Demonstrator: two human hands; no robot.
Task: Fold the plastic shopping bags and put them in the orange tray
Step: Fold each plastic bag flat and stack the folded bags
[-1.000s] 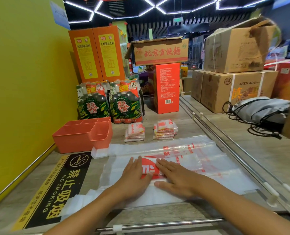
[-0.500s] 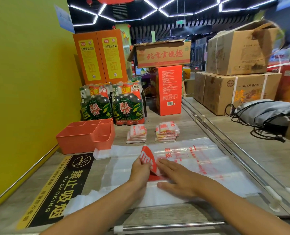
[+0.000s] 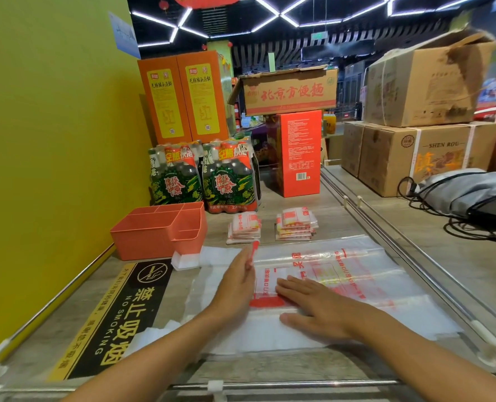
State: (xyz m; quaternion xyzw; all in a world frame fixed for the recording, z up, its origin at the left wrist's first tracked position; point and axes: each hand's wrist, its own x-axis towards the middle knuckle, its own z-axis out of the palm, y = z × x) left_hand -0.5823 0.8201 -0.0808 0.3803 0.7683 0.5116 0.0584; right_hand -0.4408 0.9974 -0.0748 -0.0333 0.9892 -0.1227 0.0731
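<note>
The plastic shopping bag (image 3: 328,288) lay flat on the bench (image 3: 432,245), its long axis running left to right across the person's front, with its left end turned up on edge at the fingertips of the left hand (image 3: 235,288). That raised flap stood nearly upright just left of the bag's middle, so the fold looked set to travel rightward, over the part pinned by the right hand (image 3: 313,309). The left hand was the nearer one to the flap: it stood on its side, fingers straight and released, carrying the flap against them rather than pinching it. The right hand lay palm down with its fingers straight, pressing the bag onto the bench beside a red printed patch. A second earlier both hands had lain flat on the bag; half a second earlier the left hand had the red-printed flap only partly lifted, whereas now it stood higher and thinner, seen edge-on. The orange tray (image 3: 142,239) sat to the left and beyond the bag, near its far left corner, and two stacks of folded bags (image 3: 296,224) lay past the bag's far edge.
</note>
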